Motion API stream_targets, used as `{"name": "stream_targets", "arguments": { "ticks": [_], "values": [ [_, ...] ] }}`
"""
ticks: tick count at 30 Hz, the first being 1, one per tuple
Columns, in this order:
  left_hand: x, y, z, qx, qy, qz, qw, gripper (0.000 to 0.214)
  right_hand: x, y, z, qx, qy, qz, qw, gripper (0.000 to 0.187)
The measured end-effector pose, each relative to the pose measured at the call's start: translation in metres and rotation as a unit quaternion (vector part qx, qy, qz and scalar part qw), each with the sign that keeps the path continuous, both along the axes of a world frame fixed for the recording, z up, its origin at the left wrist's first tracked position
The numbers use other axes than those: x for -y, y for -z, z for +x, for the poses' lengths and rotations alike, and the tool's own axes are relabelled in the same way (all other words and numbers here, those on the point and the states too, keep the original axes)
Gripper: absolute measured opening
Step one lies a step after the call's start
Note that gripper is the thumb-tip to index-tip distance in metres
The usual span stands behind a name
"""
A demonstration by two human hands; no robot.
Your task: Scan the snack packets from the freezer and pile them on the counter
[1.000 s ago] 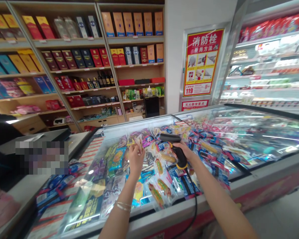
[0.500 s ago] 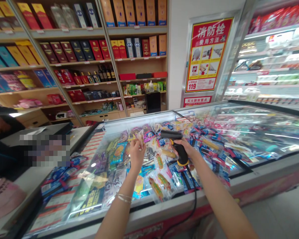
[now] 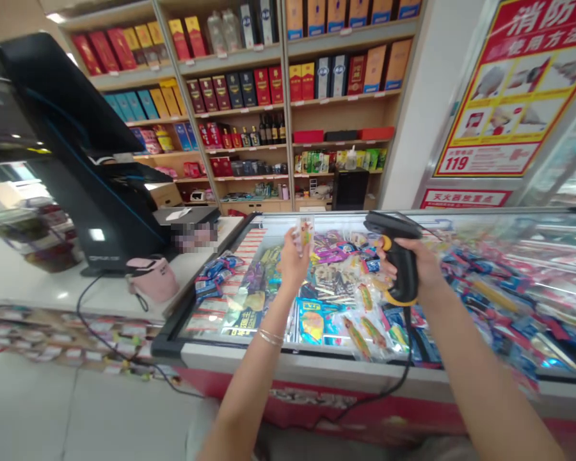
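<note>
Closed around a small package in clear wrapping, my left hand is raised over the freezer. The package is pale with coloured print, too small to read. My right hand grips a black and yellow barcode scanner by its handle, its head pointing left toward the package. A cable runs down from the scanner over the freezer's front edge. Beneath both hands lie several wrapped ice creams, among them a blue and yellow packet and hot-dog-shaped ones in clear wrapping.
The glass-topped chest freezer spans the front. Several blue packets lie on its left end. A counter at left bears a black checkout terminal and a pink pouch. Behind stand shelves of boxes and bottles.
My view has swung left, bringing the terminal into sight. My left hand has lifted the clear-wrapped package off the pile. The scanner, still in my right hand, is also higher.
</note>
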State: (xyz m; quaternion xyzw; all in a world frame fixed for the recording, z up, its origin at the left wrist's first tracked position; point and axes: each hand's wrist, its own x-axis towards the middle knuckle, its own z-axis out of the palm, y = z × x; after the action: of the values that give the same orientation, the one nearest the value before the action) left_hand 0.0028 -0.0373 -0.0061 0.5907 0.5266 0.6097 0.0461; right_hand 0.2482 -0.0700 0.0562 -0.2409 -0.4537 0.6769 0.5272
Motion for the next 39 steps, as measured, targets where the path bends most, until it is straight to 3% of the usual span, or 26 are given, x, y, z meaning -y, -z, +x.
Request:
{"name": "stream_targets", "arguments": {
  "ticks": [3, 7, 9, 12, 15, 21, 24, 27, 30, 39],
  "values": [
    [0.012, -0.006, -0.067, -0.017, -0.081, 0.004, 0.997, 0.054, -0.006, 0.006, -0.055, -0.031, -0.049, -0.005, 0.998, 0.017],
    [0.017, -0.005, -0.153, -0.02, -0.178, -0.073, 0.981, 0.054, -0.018, 0.03, -0.133, -0.079, -0.115, -0.026, 0.99, 0.02],
    [0.014, -0.001, -0.183, -0.044, -0.205, -0.106, 0.972, 0.045, -0.022, 0.045, -0.166, -0.094, -0.149, -0.046, 0.983, 0.019],
    [0.006, 0.008, -0.208, -0.098, -0.21, -0.151, 0.961, 0.038, -0.027, 0.066, -0.205, -0.101, -0.178, -0.077, 0.976, 0.019],
    [-0.003, 0.019, -0.217, -0.148, -0.229, -0.187, 0.944, 0.035, -0.03, 0.087, -0.229, -0.093, -0.189, -0.1, 0.972, 0.021],
    [-0.01, 0.033, -0.228, -0.255, -0.335, -0.203, 0.884, 0.035, -0.031, 0.125, -0.249, -0.082, -0.186, -0.171, 0.964, 0.027],
    [-0.008, 0.038, -0.232, -0.283, -0.339, -0.251, 0.861, 0.037, -0.029, 0.137, -0.254, -0.081, -0.196, -0.189, 0.959, 0.026],
    [-0.006, 0.043, -0.233, -0.305, -0.321, -0.301, 0.845, 0.039, -0.029, 0.144, -0.256, -0.087, -0.209, -0.19, 0.955, 0.024],
    [-0.005, 0.046, -0.231, -0.312, -0.327, -0.303, 0.839, 0.038, -0.03, 0.146, -0.256, -0.093, -0.205, -0.192, 0.955, 0.023],
    [0.001, 0.038, -0.227, -0.307, -0.321, -0.313, 0.839, 0.04, -0.027, 0.141, -0.252, -0.1, -0.207, -0.195, 0.954, 0.024]
  ]
}}
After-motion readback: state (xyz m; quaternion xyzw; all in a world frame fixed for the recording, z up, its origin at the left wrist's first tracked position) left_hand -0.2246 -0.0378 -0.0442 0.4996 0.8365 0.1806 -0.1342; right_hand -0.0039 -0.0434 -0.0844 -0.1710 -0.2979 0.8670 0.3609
